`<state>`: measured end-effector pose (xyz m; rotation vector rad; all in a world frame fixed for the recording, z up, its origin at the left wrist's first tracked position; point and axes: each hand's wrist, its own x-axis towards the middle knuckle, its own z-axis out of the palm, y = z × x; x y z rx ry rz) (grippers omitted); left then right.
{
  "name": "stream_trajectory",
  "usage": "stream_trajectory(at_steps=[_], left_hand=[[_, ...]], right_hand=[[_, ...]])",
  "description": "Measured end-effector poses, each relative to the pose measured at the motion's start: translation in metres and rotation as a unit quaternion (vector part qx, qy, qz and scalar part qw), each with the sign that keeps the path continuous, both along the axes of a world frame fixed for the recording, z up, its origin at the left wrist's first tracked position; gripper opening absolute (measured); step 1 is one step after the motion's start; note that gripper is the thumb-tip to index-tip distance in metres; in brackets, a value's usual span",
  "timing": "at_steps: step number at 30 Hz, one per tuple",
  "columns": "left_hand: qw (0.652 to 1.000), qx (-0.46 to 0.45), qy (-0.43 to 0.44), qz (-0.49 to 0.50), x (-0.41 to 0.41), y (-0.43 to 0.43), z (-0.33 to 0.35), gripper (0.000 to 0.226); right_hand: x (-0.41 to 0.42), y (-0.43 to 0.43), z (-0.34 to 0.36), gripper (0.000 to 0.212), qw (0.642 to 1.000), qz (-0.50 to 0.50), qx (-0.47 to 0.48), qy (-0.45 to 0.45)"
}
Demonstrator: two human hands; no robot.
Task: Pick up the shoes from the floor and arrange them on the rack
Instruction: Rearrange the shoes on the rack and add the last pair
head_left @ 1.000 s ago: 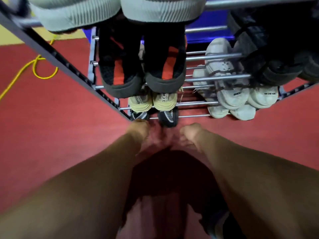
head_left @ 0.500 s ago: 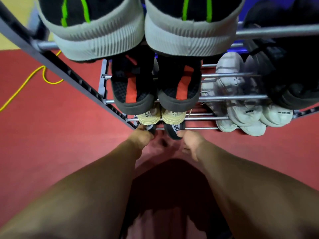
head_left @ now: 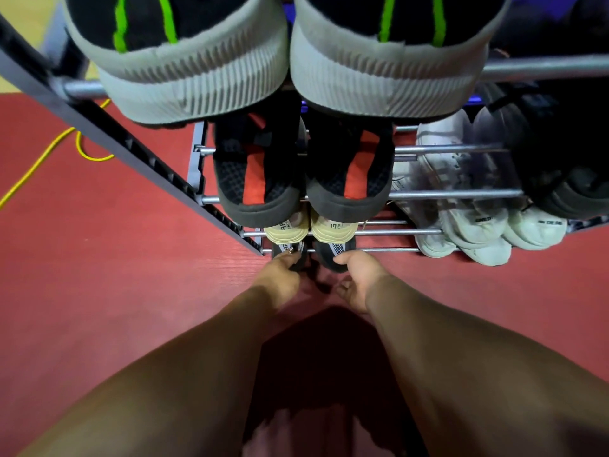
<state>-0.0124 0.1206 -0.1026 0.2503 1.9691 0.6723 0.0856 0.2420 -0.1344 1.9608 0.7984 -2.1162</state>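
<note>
ok so the left hand (head_left: 280,275) has its fingers curled round the heel of the left mesh shoe (head_left: 286,249), and the right hand (head_left: 359,278) has its thumb laid on top of the heel of the right mesh shoe (head_left: 334,253) with the other fingers curled in underneath, so it reads as a pinch. fingertips on both sides are mostly hidden tbh. both shoes are down on the bottom tier of the rack (head_left: 461,194), at its left end, side by side and nearly touching, heels poking out over the front rail toward the person

right above them sits a cream pair (head_left: 333,227), then a black pair with orange tongues (head_left: 257,179) one tier up, and on top a black pair with green stripes (head_left: 191,70) and thick grey ribbed soles, very close to the camera. all heels out. over to the right there are white sneakers (head_left: 474,225) on the lower tiers and a dark pair (head_left: 566,189) above those, kinda blurry. floor (head_left: 99,291) is red matting, and a yellow cord (head_left: 43,163) loops across it left of the rack
</note>
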Motion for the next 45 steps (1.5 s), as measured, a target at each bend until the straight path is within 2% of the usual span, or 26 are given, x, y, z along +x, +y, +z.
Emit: stream_trajectory(at_steps=[1, 4, 7, 11, 14, 18, 22, 25, 29, 33, 38, 41, 45], left_hand=[[1.000, -0.004, -0.003, 0.008, -0.001, 0.000, 0.000, 0.070], [0.999, 0.007, -0.022, 0.028, -0.001, 0.002, 0.001, 0.068], [0.999, 0.026, -0.018, 0.039, 0.006, 0.009, -0.003, 0.067], [0.995, 0.044, -0.014, 0.093, 0.013, 0.021, -0.012, 0.063], [0.987, 0.038, -0.010, 0.157, 0.017, 0.023, -0.012, 0.046], [0.983, -0.051, 0.040, 0.173, 0.012, 0.011, -0.019, 0.020], [0.982, -0.060, -0.032, 0.178, 0.017, 0.002, -0.022, 0.008], [0.975, -0.036, -0.094, 0.200, 0.023, -0.001, -0.016, 0.007], [0.963, -0.032, -0.111, 0.243, 0.023, 0.001, -0.013, 0.012], [0.960, -0.033, -0.135, 0.241, 0.017, 0.013, -0.005, 0.022], [0.960, -0.024, -0.164, 0.224, 0.027, 0.029, 0.005, 0.028], [0.959, -0.018, -0.167, 0.229, 0.038, 0.034, 0.014, 0.016], [0.961, -0.012, -0.172, 0.218, 0.053, 0.041, 0.023, 0.022]], right_hand=[[0.000, 0.000, -0.002, 0.002, 1.000, -0.008, 0.005, 0.000], [0.003, 0.003, -0.015, 0.013, 0.999, -0.027, 0.027, 0.002], [0.007, 0.006, -0.018, 0.002, 0.995, -0.057, 0.081, -0.010], [0.014, 0.016, -0.015, 0.014, 0.984, -0.095, 0.152, -0.020], [0.017, 0.024, -0.012, 0.021, 0.986, -0.114, 0.123, -0.004], [0.016, 0.026, -0.010, 0.011, 0.993, -0.094, 0.064, 0.035], [0.014, 0.028, -0.001, 0.007, 0.992, -0.096, -0.003, 0.088], [0.009, 0.026, 0.004, 0.002, 0.995, -0.052, -0.010, 0.084], [-0.002, 0.021, -0.004, 0.010, 0.997, -0.039, 0.009, 0.063], [0.007, 0.021, -0.002, 0.020, 0.996, -0.049, -0.002, 0.071], [0.055, 0.036, 0.017, 0.031, 0.997, -0.035, -0.009, 0.063], [0.093, 0.050, 0.038, 0.024, 0.997, 0.012, -0.018, 0.075], [0.142, 0.073, 0.063, 0.031, 0.992, 0.080, -0.032, 0.095]])
